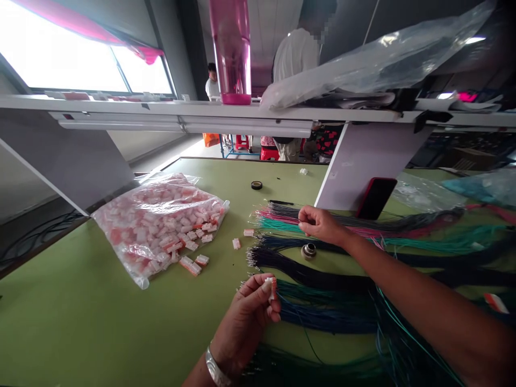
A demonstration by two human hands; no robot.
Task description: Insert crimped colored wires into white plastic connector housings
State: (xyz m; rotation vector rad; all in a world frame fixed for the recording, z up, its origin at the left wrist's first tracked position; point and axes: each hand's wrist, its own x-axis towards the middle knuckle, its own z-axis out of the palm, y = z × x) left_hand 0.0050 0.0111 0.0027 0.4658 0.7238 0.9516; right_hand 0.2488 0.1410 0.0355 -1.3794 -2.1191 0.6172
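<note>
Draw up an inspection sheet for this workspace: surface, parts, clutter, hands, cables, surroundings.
Surface: green tabletop, with a white shelf above its far part.
Job's things: clear bag of white-and-orange connectors; loose connectors beside it; wire bundles on the right, tips pointing left.
Clutter: dark tape roll, round metal piece, phone propped upright.
Left hand: pinching a connector.
Right hand: at the pink and teal wires, fingers curled; whether it grips one is unclear.
Cables: dark cables beyond the table's left edge.
Surroundings: pink bottle and plastic bag on the shelf; people behind; window at left.
</note>
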